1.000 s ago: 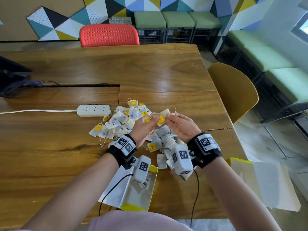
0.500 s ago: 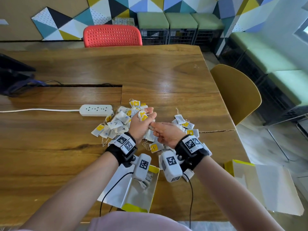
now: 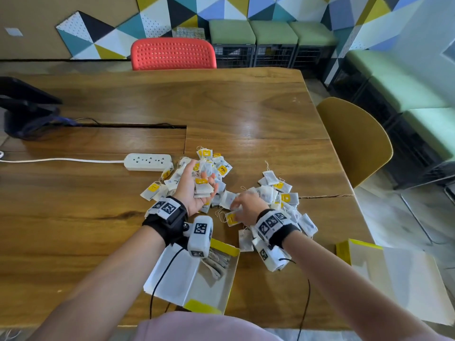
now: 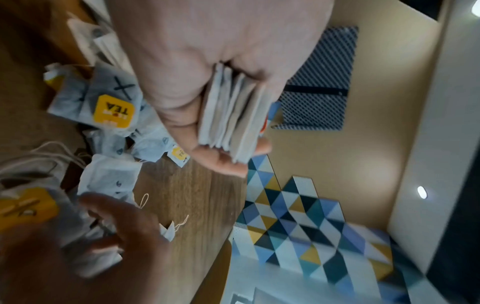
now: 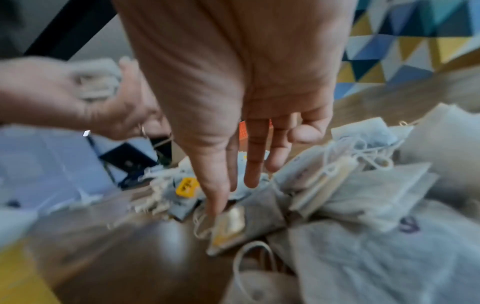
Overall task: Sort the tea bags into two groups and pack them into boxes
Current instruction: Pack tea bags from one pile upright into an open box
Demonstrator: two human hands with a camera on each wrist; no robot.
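On my screen I see a wooden table [image 3: 246,114] with a white power strip [image 3: 148,162] on it. A red chair [image 3: 173,54] stands at the far side, a yellow chair [image 3: 354,141] at the right. Green stools [image 3: 273,33] line the patterned wall [image 3: 221,8].

Head view overhead; wrist views close, palm-side.

Hands parted; right hand [image 3: 246,207] dropped to loose bags [image 3: 283,195].
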